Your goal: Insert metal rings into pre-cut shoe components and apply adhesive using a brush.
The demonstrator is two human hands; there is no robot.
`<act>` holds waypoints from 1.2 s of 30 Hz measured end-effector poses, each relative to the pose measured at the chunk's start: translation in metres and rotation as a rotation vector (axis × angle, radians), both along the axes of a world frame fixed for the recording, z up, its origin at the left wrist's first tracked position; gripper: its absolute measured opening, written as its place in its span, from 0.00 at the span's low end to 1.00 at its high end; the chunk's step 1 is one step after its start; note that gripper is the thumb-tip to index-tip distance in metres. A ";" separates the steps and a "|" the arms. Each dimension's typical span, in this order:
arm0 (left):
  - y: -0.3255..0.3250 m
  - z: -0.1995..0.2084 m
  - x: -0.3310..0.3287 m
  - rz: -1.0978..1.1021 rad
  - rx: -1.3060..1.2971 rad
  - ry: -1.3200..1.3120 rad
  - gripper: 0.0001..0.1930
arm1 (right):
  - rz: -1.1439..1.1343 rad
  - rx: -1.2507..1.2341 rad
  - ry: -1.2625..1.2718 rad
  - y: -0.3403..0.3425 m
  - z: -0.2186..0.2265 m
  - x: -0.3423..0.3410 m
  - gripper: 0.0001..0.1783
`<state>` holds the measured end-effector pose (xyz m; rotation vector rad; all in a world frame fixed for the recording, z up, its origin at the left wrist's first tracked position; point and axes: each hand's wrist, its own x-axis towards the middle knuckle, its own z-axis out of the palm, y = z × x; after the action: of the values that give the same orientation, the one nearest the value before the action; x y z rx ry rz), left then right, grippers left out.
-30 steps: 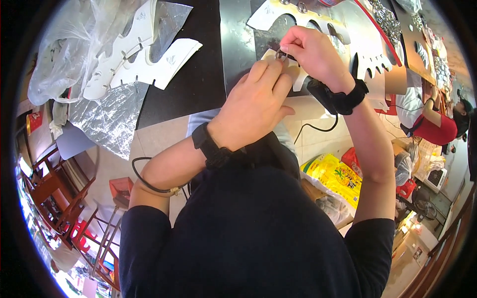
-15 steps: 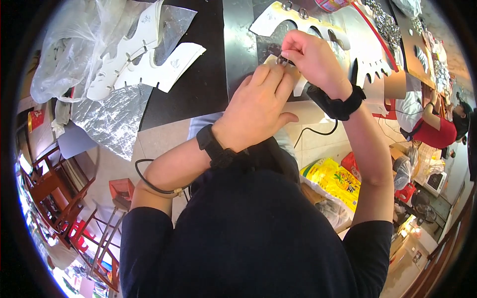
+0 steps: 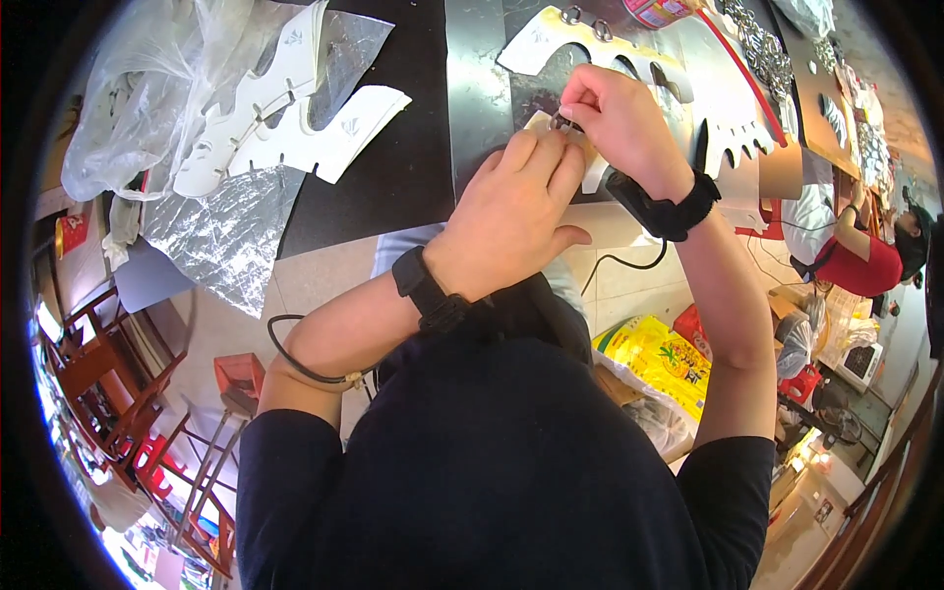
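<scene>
My left hand [image 3: 521, 206] lies palm down over a white cut piece [image 3: 538, 121] at the table's near edge, its fingers stretched out toward the far side. The piece shows only in part under the hands. Just beyond those fingertips, my right hand [image 3: 619, 123] is closed in a pinch on a small dark metal ring [image 3: 562, 123] at the piece. The fingers hide much of the ring. Farther back lies a similar white curved piece [image 3: 536, 49] with several metal rings along its edge.
White notched pieces [image 3: 359, 123] lie on plastic bags [image 3: 128, 108] at the left. At the right are a notched white piece [image 3: 733, 138], a red strip [image 3: 752, 84] and a heap of metal rings [image 3: 762, 44]. A co-worker in red [image 3: 875, 261] sits far right.
My right fingertips have shifted slightly at the metal ring, and the ring's position has changed a little. My left hand stays almost where it was.
</scene>
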<state>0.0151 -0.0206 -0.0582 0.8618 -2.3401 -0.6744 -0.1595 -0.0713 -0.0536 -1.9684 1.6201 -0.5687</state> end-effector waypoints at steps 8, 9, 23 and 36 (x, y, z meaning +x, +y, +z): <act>-0.001 0.001 -0.001 0.001 0.002 -0.009 0.39 | 0.008 0.045 0.006 -0.001 0.003 -0.001 0.03; -0.001 0.001 -0.002 0.003 0.001 -0.012 0.40 | -0.009 0.059 -0.006 -0.001 0.004 -0.001 0.03; -0.001 0.002 -0.004 0.007 -0.038 -0.044 0.40 | -0.009 -0.090 0.042 0.006 0.004 0.006 0.03; 0.002 0.002 -0.002 0.025 0.020 -0.060 0.40 | 0.097 -0.074 0.098 0.006 0.005 0.001 0.06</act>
<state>0.0129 -0.0183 -0.0561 0.9304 -2.3750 -0.6711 -0.1585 -0.0655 -0.0481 -2.1460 1.5717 -0.5084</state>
